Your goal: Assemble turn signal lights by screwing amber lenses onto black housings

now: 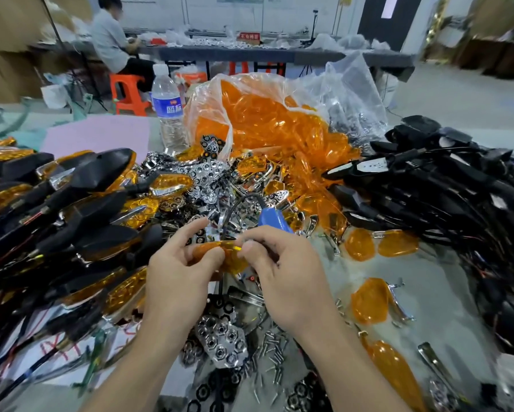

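Red sign (248,37) on back bench (309,55) & water bottle (166,105) label: Chinese chars, too blurry to read.

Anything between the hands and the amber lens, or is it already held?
Nothing visible stands between them. The left hand and the right hand already pinch the amber lens, one at each end. A blue tool handle sticks up just behind the right hand, not blocking.

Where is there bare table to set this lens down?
Best patch: bare grey table right of the right hand, bordered by loose amber lenses and the black housings pile. A pink sheet left of the water bottle is also bare. Crowded: finished lights on the left, chrome reflectors and screws in the middle.
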Demonstrator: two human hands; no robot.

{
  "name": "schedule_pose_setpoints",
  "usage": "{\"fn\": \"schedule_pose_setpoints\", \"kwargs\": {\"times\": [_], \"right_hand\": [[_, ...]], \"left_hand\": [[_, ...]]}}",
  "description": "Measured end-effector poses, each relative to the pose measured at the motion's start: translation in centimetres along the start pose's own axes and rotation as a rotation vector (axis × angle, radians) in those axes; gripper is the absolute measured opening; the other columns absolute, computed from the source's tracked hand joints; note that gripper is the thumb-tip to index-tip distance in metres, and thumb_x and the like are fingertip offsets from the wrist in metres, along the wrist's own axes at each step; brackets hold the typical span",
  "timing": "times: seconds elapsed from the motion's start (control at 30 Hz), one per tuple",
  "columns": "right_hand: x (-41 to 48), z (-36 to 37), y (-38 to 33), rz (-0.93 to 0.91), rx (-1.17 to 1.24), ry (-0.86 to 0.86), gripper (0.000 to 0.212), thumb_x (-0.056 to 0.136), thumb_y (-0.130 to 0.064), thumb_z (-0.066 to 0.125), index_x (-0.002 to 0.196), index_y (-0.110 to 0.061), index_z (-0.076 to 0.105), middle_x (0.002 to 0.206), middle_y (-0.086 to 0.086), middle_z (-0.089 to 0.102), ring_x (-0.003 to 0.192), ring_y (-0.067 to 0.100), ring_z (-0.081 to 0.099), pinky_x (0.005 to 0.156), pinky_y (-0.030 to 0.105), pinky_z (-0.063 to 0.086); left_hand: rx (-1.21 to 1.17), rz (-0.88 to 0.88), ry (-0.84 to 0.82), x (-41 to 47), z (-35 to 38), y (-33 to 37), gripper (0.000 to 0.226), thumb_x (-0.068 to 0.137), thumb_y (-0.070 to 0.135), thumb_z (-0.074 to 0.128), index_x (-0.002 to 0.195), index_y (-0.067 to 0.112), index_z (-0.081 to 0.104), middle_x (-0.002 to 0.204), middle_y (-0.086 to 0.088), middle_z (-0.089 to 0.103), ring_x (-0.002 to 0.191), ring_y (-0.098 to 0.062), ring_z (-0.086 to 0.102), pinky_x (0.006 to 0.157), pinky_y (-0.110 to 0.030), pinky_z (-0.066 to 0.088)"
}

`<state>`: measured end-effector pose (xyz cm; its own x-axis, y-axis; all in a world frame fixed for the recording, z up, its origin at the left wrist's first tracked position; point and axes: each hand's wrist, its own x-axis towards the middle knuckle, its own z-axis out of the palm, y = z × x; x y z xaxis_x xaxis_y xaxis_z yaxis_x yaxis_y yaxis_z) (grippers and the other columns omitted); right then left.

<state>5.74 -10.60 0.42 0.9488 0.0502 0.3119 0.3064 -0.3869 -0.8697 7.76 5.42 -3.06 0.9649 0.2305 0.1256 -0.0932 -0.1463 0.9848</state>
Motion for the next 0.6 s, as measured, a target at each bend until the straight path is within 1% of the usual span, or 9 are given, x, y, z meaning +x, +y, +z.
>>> {"fn": "schedule_pose_setpoints", "kwargs": {"times": [0.1, 0.2, 0.3, 0.37, 0.43, 0.47, 0.5, 0.57, 0.6], "right_hand": [[-0.3, -0.1, 0.3, 0.009, 0.014, 0.054, 0.016, 0.103, -0.022, 0.058, 0.094, -0.028, 0.070, 0.072, -0.002, 0.065, 0.061, 0.016, 0.057, 0.057, 0.039, 0.048], [-0.6, -0.1, -0.1, 0.057, 0.098, 0.043, 0.016, 0.100, -0.018, 0.062, 0.097, -0.033, 0.065, 0.069, 0.001, 0.069, 0.057, 0.020, 0.063, 0.058, 0.044, 0.056], [-0.6, -0.4, -0.2, 0.172, 0.201, 0.027, 0.028, 0.093, -0.007, 0.070, 0.097, -0.034, 0.065, 0.067, -0.001, 0.073, 0.057, 0.013, 0.068, 0.063, 0.037, 0.063], [-0.6, -0.7, 0.1, 0.126, 0.030, 0.026, 0.030, 0.087, -0.006, 0.077, 0.091, -0.034, 0.068, 0.068, -0.011, 0.071, 0.059, 0.004, 0.064, 0.059, 0.017, 0.055], [-0.6, -0.9, 0.0, 0.110, -0.171, -0.012, 0.037, 0.080, -0.012, 0.084, 0.081, -0.047, 0.071, 0.074, -0.021, 0.064, 0.075, -0.003, 0.059, 0.063, 0.009, 0.044], [-0.5, -0.9, -0.1, 0.113, -0.249, -0.037, 0.043, 0.080, -0.017, 0.085, 0.077, -0.057, 0.070, 0.081, -0.026, 0.059, 0.086, -0.003, 0.054, 0.072, 0.009, 0.040], [-0.7, -0.6, -0.2, 0.098, -0.306, -0.045, 0.046, 0.080, -0.020, 0.086, 0.083, -0.063, 0.071, 0.087, -0.032, 0.055, 0.093, -0.001, 0.049, 0.082, 0.013, 0.036], [-0.9, -0.2, -0.2, 0.005, -0.422, 0.028, 0.041, 0.081, -0.022, 0.085, 0.106, -0.053, 0.075, 0.089, -0.043, 0.053, 0.104, 0.005, 0.038, 0.096, 0.028, 0.032], [-0.9, -0.3, 0.0, -0.057, -0.529, 0.059, 0.041, 0.084, -0.025, 0.082, 0.118, -0.046, 0.074, 0.104, -0.042, 0.058, 0.111, 0.006, 0.035, 0.103, 0.034, 0.029]], "left_hand": [[0.051, 0.028, -0.032, 0.0, 0.1, 0.0, 0.048, 0.097, 0.018, 0.070, 0.133, 0.046, 0.060, 0.081, -0.003, 0.077, 0.082, -0.022, 0.075, 0.084, -0.046, 0.062], [0.064, 0.026, -0.049, -0.1, 0.0, 0.3, 0.051, 0.091, 0.031, 0.073, 0.134, 0.053, 0.055, 0.082, -0.001, 0.078, 0.081, -0.022, 0.076, 0.085, -0.051, 0.060], [0.029, 0.003, -0.063, 0.1, 0.0, 0.4, 0.042, 0.082, 0.033, 0.075, 0.120, 0.050, 0.068, 0.085, 0.000, 0.080, 0.083, -0.025, 0.077, 0.085, -0.055, 0.061], [0.079, 0.049, -0.065, -0.1, 0.0, 0.8, 0.032, 0.086, 0.018, 0.079, 0.099, 0.047, 0.078, 0.085, 0.004, 0.080, 0.081, -0.023, 0.077, 0.082, -0.053, 0.063], [0.238, 0.120, -0.094, -0.4, -0.2, 0.8, 0.038, 0.088, 0.015, 0.078, 0.088, 0.053, 0.078, 0.081, 0.017, 0.078, 0.076, -0.010, 0.075, 0.072, -0.040, 0.065], [0.324, 0.148, -0.107, -0.7, -0.3, 1.0, 0.037, 0.087, 0.020, 0.078, 0.085, 0.057, 0.076, 0.079, 0.024, 0.075, 0.074, -0.002, 0.073, 0.065, -0.028, 0.062], [0.398, 0.169, -0.122, -0.9, -0.4, 1.1, 0.034, 0.086, 0.025, 0.078, 0.084, 0.059, 0.075, 0.078, 0.031, 0.073, 0.076, 0.005, 0.070, 0.061, -0.018, 0.058], [0.469, 0.224, -0.096, -1.1, -0.7, 1.7, 0.025, 0.084, 0.028, 0.077, 0.084, 0.052, 0.078, 0.084, 0.038, 0.070, 0.089, 0.018, 0.063, 0.070, -0.008, 0.053], [0.468, 0.249, -0.067, -1.1, -0.9, 1.9, 0.022, 0.083, 0.028, 0.078, 0.086, 0.050, 0.079, 0.089, 0.041, 0.069, 0.099, 0.023, 0.059, 0.085, -0.009, 0.051]]}}
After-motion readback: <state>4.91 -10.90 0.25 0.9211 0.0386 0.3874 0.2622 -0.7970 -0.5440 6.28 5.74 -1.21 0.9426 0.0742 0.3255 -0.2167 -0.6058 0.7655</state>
